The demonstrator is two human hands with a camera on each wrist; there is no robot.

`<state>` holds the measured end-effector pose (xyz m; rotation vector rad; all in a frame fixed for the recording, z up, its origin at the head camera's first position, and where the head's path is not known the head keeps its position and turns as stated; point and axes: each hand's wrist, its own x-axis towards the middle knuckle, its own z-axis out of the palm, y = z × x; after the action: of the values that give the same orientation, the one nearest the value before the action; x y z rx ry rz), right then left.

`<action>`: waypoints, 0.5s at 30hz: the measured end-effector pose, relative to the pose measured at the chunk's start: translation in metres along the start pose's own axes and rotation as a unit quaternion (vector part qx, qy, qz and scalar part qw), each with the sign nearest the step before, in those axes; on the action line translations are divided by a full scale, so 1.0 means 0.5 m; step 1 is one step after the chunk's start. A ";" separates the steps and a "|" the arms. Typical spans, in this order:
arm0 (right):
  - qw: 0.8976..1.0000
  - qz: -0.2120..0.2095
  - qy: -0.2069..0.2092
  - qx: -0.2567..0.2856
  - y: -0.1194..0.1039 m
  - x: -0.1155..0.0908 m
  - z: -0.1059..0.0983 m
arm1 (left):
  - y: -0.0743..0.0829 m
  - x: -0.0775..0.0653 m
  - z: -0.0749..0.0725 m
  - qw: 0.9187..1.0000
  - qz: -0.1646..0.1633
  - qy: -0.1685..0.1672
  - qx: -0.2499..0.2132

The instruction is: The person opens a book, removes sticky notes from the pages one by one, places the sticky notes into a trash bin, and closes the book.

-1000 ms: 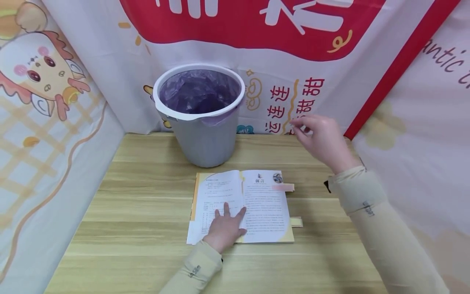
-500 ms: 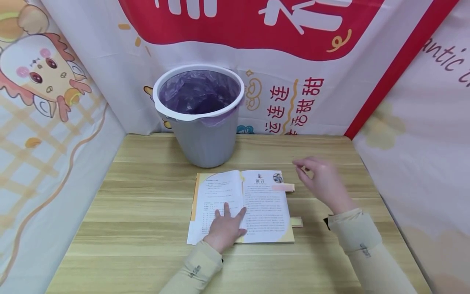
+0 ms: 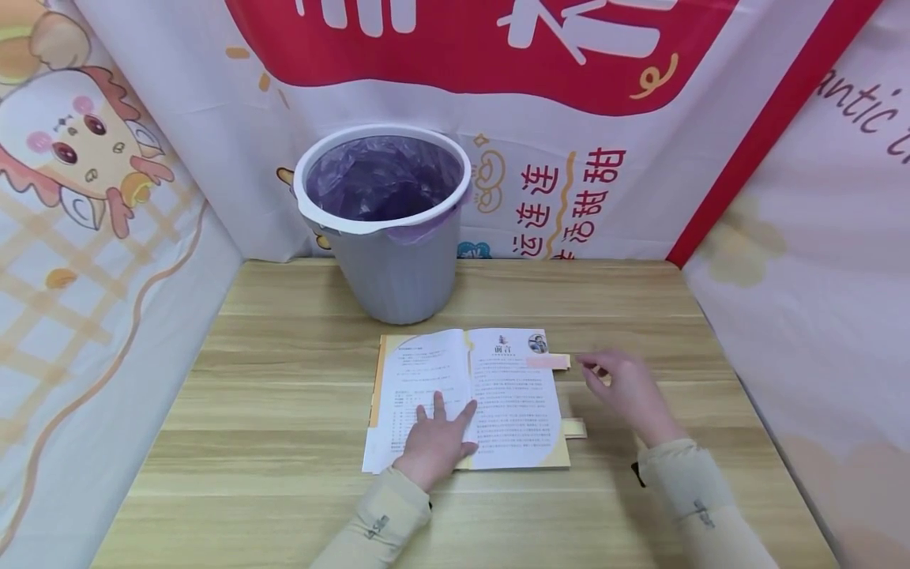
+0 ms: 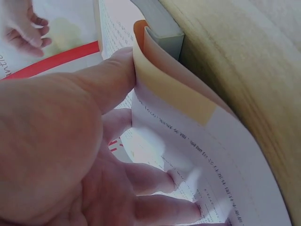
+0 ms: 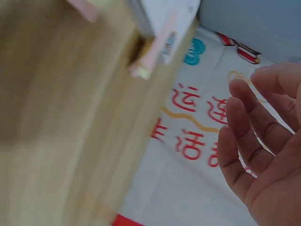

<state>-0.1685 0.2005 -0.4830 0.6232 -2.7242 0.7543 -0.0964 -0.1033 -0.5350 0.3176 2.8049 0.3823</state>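
Note:
An open book [image 3: 512,411] with printed pages lies on the wooden table. My left hand [image 3: 435,444] rests on it near the spine with fingers spread; the left wrist view shows the thumb and fingers against the pages [image 4: 188,136]. A pink tab [image 3: 549,362] and a pale yellow tab [image 3: 574,429] stick out past the book's right edge. Just right of the pink tab, apart from it, hovers my right hand [image 3: 629,395]. Its fingers [image 5: 242,115] are loosely bent in the right wrist view, and nothing shows between them.
Behind the book stands a grey bin [image 3: 398,273] with a white rim and a purple liner bag [image 3: 387,178]. Printed cloth [image 3: 490,103] hangs along the back and both sides of the wooden table [image 3: 284,411].
My right hand has come down from above the table's back right and moved toward the book, to beside the pink tab. The left hand and the book stay put.

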 end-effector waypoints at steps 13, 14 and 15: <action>0.992 0.099 -0.075 0.018 0.029 -0.062 0.052 | -0.002 0.003 0.012 1.000 0.008 0.008 0.006; 0.991 0.103 -0.077 0.020 0.029 -0.064 0.054 | -0.002 0.003 0.011 1.000 0.008 0.007 0.005; 0.991 0.105 -0.079 0.022 0.029 -0.066 0.055 | -0.002 0.003 0.011 1.000 0.009 0.008 0.004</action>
<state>-0.1496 0.2080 -0.5237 0.4248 -2.9611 0.8471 -0.0964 -0.1026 -0.5408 0.3426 2.8213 0.3786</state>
